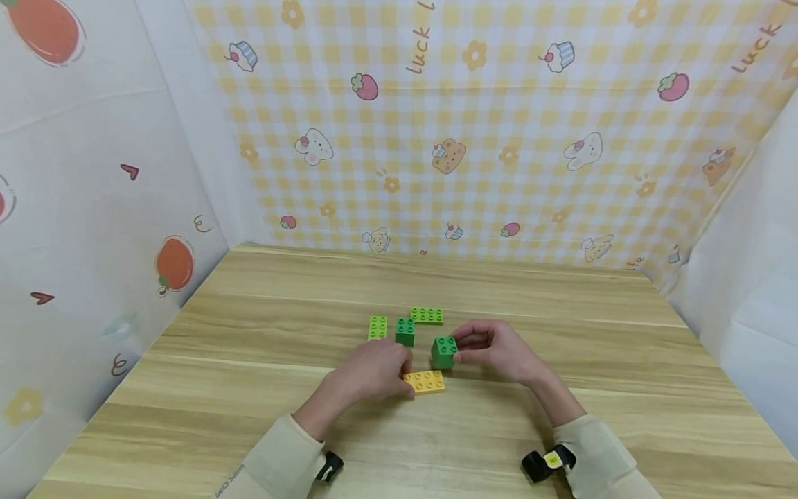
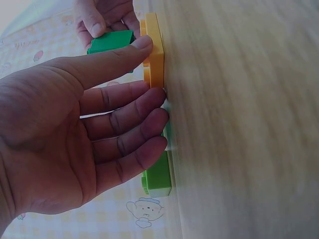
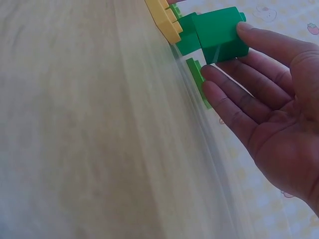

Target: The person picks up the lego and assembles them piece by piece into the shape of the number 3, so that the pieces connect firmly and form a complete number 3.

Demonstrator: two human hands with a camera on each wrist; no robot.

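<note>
My left hand (image 1: 373, 372) pinches the left end of a flat yellow building brick (image 1: 427, 382) between thumb and fingers, low over the table. Its studs face up. In the left wrist view the thumb overlaps the side of the yellow brick (image 2: 156, 52). With the tips of its thumb and fingers, my right hand (image 1: 499, 351) holds a tall green building brick (image 1: 444, 354) by its right side. That green brick (image 3: 222, 34) appears raised off the wood in the right wrist view, studs away from the palm.
Behind the hands stands another dark green brick (image 1: 405, 333). A flat lime brick (image 1: 377, 326) lies left of it, partly covered by my left hand, and a second lime brick (image 1: 427, 317) lies farther back. A patterned cloth (image 1: 436, 201) hangs along the back edge of the wooden table (image 1: 511, 291).
</note>
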